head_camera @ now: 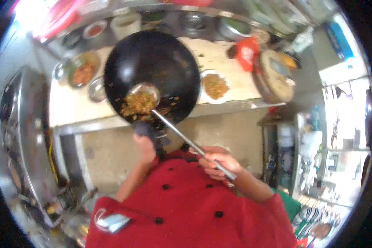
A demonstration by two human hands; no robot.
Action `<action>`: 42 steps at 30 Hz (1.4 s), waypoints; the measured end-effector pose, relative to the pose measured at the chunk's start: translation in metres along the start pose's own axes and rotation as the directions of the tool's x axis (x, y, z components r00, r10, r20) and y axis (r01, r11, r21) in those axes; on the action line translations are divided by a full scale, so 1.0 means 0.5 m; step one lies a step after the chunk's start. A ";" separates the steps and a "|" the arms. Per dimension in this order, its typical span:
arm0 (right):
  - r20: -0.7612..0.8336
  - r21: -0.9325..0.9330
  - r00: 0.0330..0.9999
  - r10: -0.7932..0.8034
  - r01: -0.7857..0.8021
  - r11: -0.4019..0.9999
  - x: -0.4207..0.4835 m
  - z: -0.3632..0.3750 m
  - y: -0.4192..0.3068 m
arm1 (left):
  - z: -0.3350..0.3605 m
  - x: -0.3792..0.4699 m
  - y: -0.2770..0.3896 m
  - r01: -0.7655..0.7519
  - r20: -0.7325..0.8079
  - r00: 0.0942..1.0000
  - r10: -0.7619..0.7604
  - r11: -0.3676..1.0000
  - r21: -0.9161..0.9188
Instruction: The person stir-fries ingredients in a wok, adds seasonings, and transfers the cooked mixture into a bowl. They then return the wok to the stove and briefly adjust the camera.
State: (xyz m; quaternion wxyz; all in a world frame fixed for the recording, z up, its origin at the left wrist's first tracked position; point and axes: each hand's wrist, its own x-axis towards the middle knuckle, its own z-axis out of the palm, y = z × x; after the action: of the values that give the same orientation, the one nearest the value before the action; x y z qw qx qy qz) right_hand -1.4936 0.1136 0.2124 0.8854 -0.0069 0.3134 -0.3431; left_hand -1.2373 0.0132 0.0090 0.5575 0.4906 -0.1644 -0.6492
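A large black wok [161, 55] is over the table in front of me. At its near rim my left hand [144, 142] grips it through a dark cloth [144, 128]. My right hand [218, 161] is closed around the metal handle of a ladle [186, 138]. The ladle's bowl lies inside the wok, filled with fried rice [141, 100] with green bits. More rice sits around the bowl, and some grains cling to the wok wall. Right of the wok, a white plate [204, 96] carries a heap of similar fried rice [216, 86].
On the pale tabletop [77, 114], a metal bowl [96, 90] and a bowl of reddish food [82, 74] stand left. A round wooden chopping block [276, 77] and a red packet [248, 52] are right. Containers [125, 24] line the back. A person [316, 223] is at lower right.
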 end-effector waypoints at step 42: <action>-0.132 -0.983 0.211 -0.969 -0.157 0.100 -0.018 -0.356 0.045 | -0.061 0.022 0.047 -0.630 0.674 0.695 0.250 0.663 0.404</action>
State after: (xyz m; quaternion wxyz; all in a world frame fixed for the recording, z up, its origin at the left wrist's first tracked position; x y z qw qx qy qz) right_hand -1.5847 0.1725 0.0691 0.1906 -0.4408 0.8060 -0.3460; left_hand -1.1979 0.0063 0.0078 0.4400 0.3687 -0.6405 -0.5101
